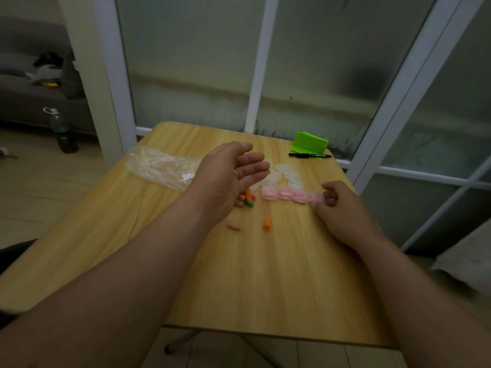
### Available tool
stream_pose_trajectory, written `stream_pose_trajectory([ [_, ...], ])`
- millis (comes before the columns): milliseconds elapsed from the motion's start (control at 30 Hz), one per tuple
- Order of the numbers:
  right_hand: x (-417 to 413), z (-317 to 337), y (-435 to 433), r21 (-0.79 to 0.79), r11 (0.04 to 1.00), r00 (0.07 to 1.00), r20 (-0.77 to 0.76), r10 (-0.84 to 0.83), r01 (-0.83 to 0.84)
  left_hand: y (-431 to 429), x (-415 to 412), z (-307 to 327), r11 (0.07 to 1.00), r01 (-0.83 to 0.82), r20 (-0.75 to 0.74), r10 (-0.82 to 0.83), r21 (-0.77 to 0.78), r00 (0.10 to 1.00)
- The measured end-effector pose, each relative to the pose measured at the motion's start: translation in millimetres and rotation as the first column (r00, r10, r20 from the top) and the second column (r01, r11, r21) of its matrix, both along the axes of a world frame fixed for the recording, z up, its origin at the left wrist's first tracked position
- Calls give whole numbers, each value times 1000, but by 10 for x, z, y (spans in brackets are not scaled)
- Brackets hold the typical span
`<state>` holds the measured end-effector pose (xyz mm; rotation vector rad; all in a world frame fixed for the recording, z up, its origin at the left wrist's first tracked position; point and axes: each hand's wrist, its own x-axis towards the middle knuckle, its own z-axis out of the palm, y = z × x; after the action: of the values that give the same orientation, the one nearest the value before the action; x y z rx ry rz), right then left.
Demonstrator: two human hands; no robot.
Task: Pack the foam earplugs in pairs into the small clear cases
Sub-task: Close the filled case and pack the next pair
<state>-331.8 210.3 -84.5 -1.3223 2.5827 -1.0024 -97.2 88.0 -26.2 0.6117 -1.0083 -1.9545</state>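
Pink earplugs [285, 193] paired in four clear cases [268, 193]; right hand [342, 211] pinching the end case [316, 199]; left hand [233, 176] spread.

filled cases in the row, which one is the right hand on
The rightmost case, pinched at the right hand's fingertips; the other three pink-filled cases lie untouched to its left.

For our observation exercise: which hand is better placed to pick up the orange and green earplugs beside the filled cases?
Left. The left hand is open, right above the orange and green earplugs; the right hand pinches the end case.
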Motion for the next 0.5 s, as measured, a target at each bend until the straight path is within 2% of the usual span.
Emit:
stream_pose_trajectory([
  [233,80,-42,69,-37,999,1000,0,-17,17,30,73,-24,998,-56,68,58,-22,996],
  [300,113,-45,75,-42,999,1000,-10,-27,26,78,80,-34,999,-28,96,31,-32,995],
  [433,107,9,5,-59,996,995,80,-58,62,65,84,-10,998,28,97,-23,-51,995],
  [500,80,101,-105,-19,996,994,67,-81,83,26,81,21,997,34,78,-29,-62,997],
])
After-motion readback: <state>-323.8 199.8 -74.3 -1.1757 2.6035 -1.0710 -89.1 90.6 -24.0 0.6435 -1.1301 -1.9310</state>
